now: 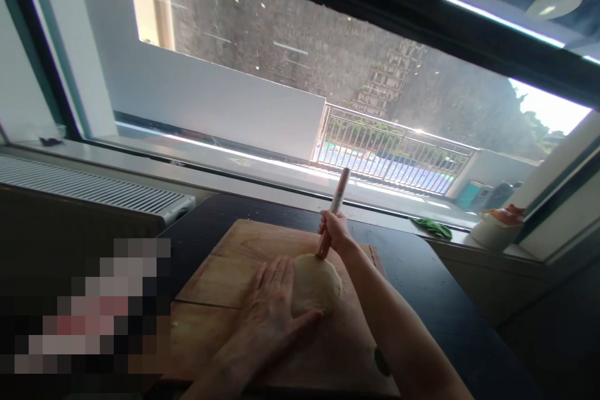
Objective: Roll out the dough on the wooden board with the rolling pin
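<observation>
A round, pale piece of dough [315, 284] lies on a wooden cutting board [210, 281]. Flat against the board and the dough's left side rests my left hand [272, 300], fingers stretched out and the thumb along the near edge. My right hand [334, 230] is wrapped round a wooden rolling pin [341, 190] near its lower part. The pin stands steeply tilted, its lower end at the far edge of the dough. Whether that end presses into the dough or only touches it, I cannot tell.
The board sits on a dark table [422, 287] below a large window. A white radiator [94, 184] stands at left. On the sill at right are a green cloth [432, 228] and a white pot [495, 231]. A pixelated patch covers the lower left.
</observation>
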The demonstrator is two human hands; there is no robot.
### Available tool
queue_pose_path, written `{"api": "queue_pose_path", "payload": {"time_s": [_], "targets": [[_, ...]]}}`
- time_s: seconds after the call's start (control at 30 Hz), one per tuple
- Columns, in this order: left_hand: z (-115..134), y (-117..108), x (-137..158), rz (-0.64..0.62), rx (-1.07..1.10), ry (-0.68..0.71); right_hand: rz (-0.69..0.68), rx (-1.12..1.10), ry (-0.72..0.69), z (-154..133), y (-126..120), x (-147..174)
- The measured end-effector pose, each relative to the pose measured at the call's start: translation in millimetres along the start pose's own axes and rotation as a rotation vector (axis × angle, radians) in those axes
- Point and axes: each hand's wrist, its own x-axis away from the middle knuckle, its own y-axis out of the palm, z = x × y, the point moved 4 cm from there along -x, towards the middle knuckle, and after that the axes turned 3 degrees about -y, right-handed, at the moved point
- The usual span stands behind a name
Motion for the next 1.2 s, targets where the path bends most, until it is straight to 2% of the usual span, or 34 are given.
{"api": "queue_pose_path", "payload": {"time_s": [0.1,0.27,0.5,0.6,0.8,0.93,1.1,1.2], "targets": [[1,0,-1,-0.007,0.014,-0.004,-0.016,0.030,-0.004,-5,6,1],[2,-2,-1,0.010,0.054,0.001,0.035,0.064,-0.003,-4,12,-4],[0,2,0,0.005,0.104,-0.012,-0.050,0.150,-0.034,-2,38,-1],[3,-3,0,0.012,0.118,-0.017,-0.050,0.184,-0.024,-2,40,-2],[9,-11,-3,0.001,0.166,0.034,-0.159,0.245,-0.071,0,54,5],[6,-10,-2,0.035,0.153,-0.014,-0.138,0.252,-0.074,0,54,3],[8,-13,-2,0.034,0.199,0.019,-0.189,0.269,-0.058,3,56,7],[7,-12,-2,0.034,0.184,0.001,-0.142,0.269,-0.066,-2,47,3]]}}
